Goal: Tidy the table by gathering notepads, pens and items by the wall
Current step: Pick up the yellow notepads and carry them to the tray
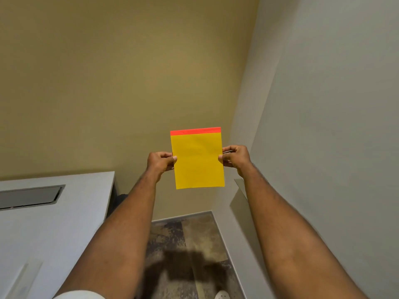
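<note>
yellow notepad [197,161] upright in the air, well off the white surface [64,212] | left hand [160,161] and right hand [235,157] each pinch a side edge; grip is thin, fingertips only | risk: pad may slip or bend and drop to the floor [190,244] | containers: none visible; the recessed hatch [30,197] in the surface looks closed

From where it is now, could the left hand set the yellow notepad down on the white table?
Probably yes. The left hand pinches the yellow notepad in the air, just right of the white table, and nothing shows between them.
</note>
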